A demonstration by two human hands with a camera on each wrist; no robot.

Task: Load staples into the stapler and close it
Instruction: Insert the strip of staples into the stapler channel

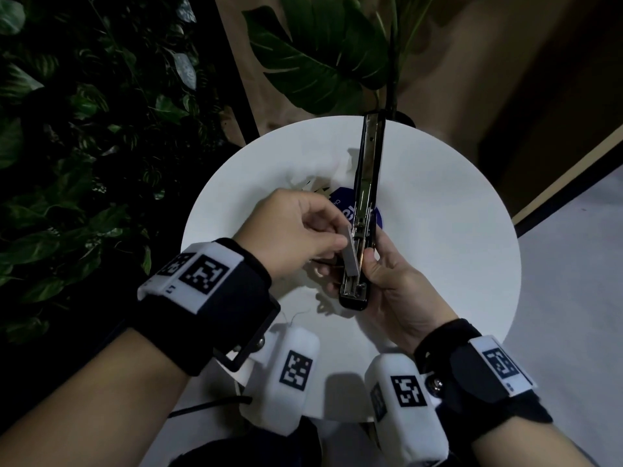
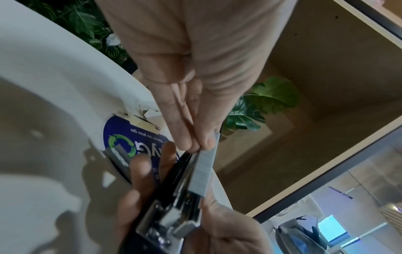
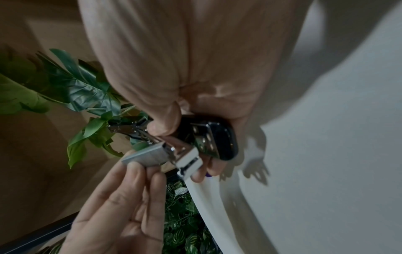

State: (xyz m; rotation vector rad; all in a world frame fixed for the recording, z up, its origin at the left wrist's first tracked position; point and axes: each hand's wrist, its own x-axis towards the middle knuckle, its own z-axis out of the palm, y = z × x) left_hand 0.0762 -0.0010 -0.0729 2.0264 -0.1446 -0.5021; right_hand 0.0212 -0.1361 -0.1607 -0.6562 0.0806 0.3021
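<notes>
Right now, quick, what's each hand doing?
Left hand: pinching the staple strip, set against the open stapler.
Right hand: gripping the stapler near its hinge end.

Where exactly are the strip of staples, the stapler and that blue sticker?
strip of staples (image 1: 351, 257), head view, flat grey side.
stapler (image 1: 367, 183), head view, middle of open metal channel.
blue sticker (image 2: 121, 135), left wrist view, near green arrows logo.

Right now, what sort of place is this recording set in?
Probably an office lounge or shared workspace, not a home. The work is done over a small round white table bearing a blue "Clean as you go" sticker, with a wall of foliage beside it and a large-leaved plant behind.
</notes>
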